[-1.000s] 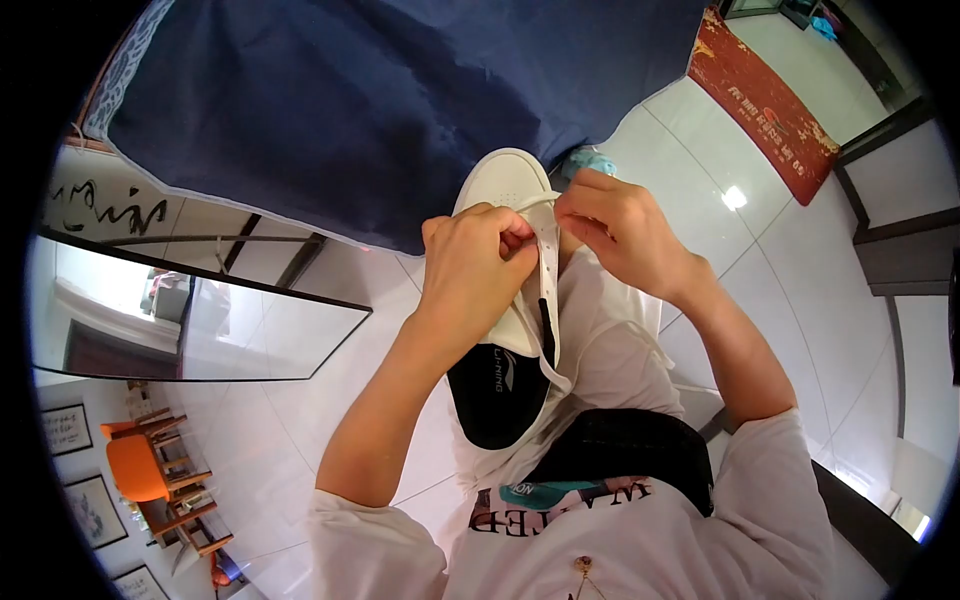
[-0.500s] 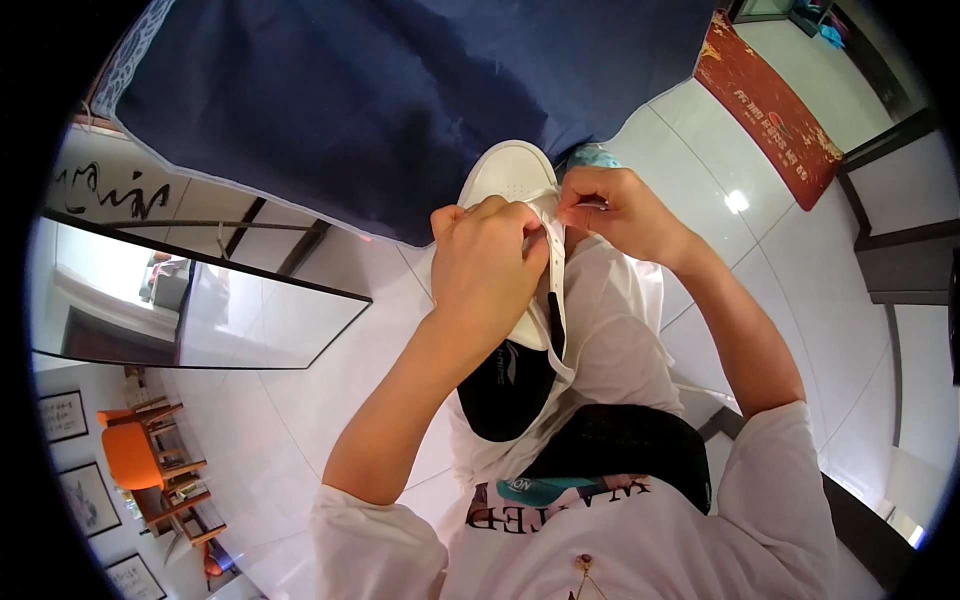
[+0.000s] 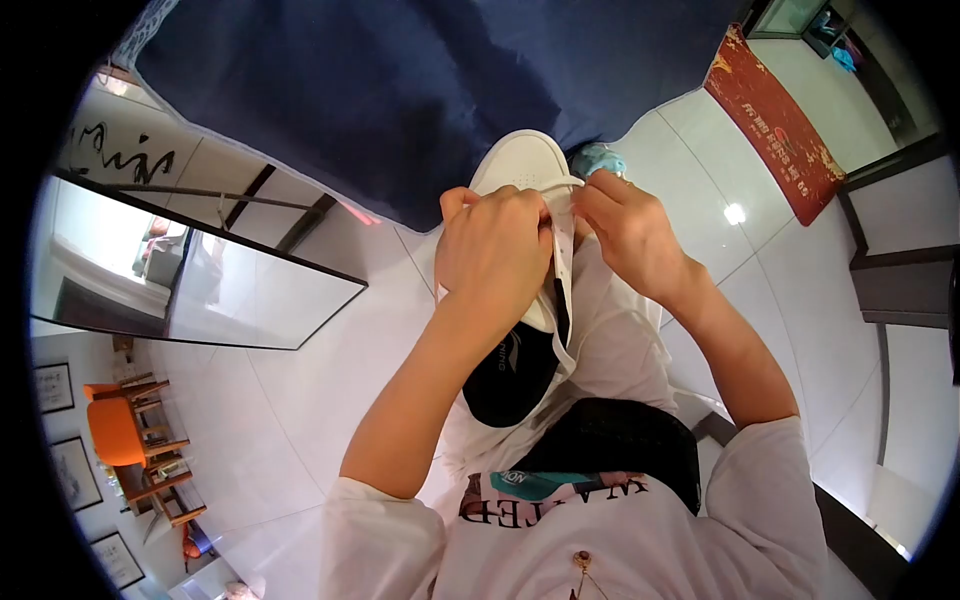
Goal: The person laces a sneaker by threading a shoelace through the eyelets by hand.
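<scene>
A white sneaker (image 3: pixel 520 160) with a black insole (image 3: pixel 507 385) rests over the lap, its toe pointing away from me. My left hand (image 3: pixel 495 240) lies across the upper, its fingers curled at the eyelet edge and gripping the shoe there. A white shoelace (image 3: pixel 562 183) runs over the front of the lacing area toward my right hand (image 3: pixel 625 225), whose thumb and fingers are pinched on it. Both hands are close together at the eyelets. My left hand hides much of the tongue and the far eyelet row.
Dark blue cloth (image 3: pixel 340 90) hangs in front, beyond the toe. A black-framed mirror or panel (image 3: pixel 270 300) stands at left, near an orange chair (image 3: pixel 117 432). To the right, a red mat (image 3: pixel 775 130) lies on white floor tiles (image 3: pixel 690 160).
My right hand has moved slightly, with its fingers now folded over the lace. A stretch of lace now shows across the front of the eyelets. The camera view has shifted a little.
</scene>
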`<state>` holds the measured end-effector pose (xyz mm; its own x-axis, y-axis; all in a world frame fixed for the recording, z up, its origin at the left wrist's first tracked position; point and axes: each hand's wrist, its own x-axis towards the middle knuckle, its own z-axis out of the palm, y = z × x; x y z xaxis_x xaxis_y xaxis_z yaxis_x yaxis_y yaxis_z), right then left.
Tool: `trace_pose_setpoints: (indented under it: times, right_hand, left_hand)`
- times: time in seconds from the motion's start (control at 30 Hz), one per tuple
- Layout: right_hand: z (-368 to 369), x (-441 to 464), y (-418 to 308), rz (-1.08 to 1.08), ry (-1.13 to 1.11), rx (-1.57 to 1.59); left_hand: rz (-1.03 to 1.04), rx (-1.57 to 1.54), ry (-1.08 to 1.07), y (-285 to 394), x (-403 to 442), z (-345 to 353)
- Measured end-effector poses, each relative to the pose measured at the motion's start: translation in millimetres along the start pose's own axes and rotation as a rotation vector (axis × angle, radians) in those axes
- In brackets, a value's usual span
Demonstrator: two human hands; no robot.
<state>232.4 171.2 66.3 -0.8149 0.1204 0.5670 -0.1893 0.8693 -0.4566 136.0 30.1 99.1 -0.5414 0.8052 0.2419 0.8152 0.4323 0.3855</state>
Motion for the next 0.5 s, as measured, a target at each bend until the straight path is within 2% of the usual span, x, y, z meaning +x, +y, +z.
trace_pose_setpoints:
  times: [0.1, 0.27, 0.4, 0.5]
  right_hand:
    - [-5.4, 5.3, -2.6, -0.063, -0.071, -0.127]
    - [-2.4, 6.5, 2.9, -0.088, -0.157, -0.143]
    - [-10.1, 13.3, 5.2, -0.136, -0.239, -0.134]
    - [-11.7, 14.6, 10.9, -0.082, -0.289, -0.053]
  left_hand:
    - [-0.001, 0.018, -0.026, 0.5, 3.1, 2.4]
    - [-0.025, 0.061, 0.012, -0.4, -0.9, 9.5]
    - [-0.055, -0.084, 0.061, -0.1, -0.5, 8.8]
    - [-0.058, -0.118, 0.072, 3.7, 0.1, 8.8]
